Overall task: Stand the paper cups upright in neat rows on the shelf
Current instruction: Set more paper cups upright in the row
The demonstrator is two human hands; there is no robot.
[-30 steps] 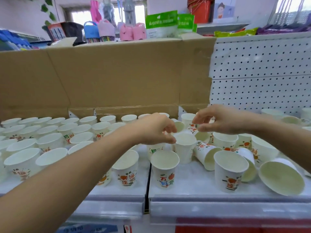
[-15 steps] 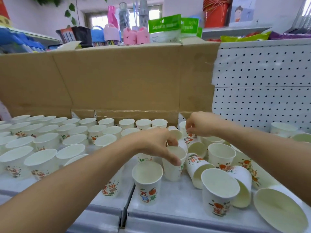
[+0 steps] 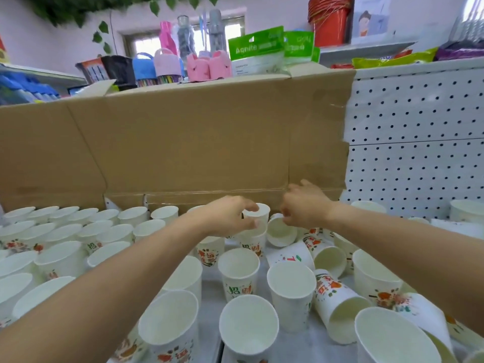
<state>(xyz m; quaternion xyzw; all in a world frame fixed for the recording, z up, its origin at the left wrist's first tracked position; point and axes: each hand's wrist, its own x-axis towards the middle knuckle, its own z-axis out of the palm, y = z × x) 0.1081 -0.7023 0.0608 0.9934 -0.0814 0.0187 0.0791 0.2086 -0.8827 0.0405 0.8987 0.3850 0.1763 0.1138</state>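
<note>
- Paper cups [image 3: 239, 273]: upright in rows at left, several tipped over at right on the shelf [image 3: 296, 347].
- Since the earlier frame, both hands have been moved back, near the cardboard [image 3: 196, 153].
- Little room is left behind; a pegboard [image 3: 419, 153] bounds the right.
- Left hand [image 3: 225, 216]: a back-row cup [image 3: 258, 212] is pinched between thumb and forefinger.
- Right hand [image 3: 305, 205]: fingers curled at a tilted cup [image 3: 281, 230]; hold cannot be told.

White paper cups [image 3: 290, 289]: plain off-white inside, printed outside with red-orange fruit, small green sprigs and red and green characters. Pale grey-white shelf [image 3: 296, 344]. Plain brown cardboard [image 3: 196, 142]. White pegboard [image 3: 419, 142], patterned with regular rows of dark holes. Green-and-white packets [image 3: 255, 48], pink holders [image 3: 209, 66], blue bag [image 3: 142, 68], red-orange buckets [image 3: 330, 24], dark green foliage [image 3: 102, 27], pale pink wall [image 3: 39, 40].
</note>
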